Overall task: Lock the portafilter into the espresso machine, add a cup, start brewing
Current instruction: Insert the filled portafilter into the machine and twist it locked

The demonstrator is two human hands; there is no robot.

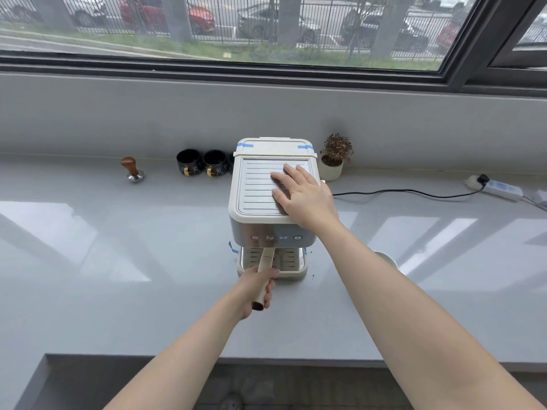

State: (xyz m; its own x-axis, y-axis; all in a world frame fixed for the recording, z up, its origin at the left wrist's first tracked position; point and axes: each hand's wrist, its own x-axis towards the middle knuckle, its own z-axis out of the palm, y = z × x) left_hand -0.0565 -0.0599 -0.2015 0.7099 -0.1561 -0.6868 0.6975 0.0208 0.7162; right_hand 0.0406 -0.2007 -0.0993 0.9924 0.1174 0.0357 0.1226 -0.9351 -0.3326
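We are gripping the portafilter (265,260) handle with our left hand (257,287), its basket hidden under the machine (270,184); our right hand (302,193) is lying spread flat on top. Two mugs (189,162) are showing fully, a third is half hidden.

Looks like home/office coffee corner: grey counter (118,247) under big window (236,25), top of frame, w/ parked cars outside; mugs (202,166), small potted plant (334,156), power strip (500,188) far right.

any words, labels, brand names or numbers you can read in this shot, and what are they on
No text can be read anywhere in this view.
Espresso machine: the front buttons carry marks too small and blurred to read; no brand name shows.
Black mugs: pale drawn figures, not letters as far as can be told.
Power strip: no legible marking.
Blue tape on the machine: blank.
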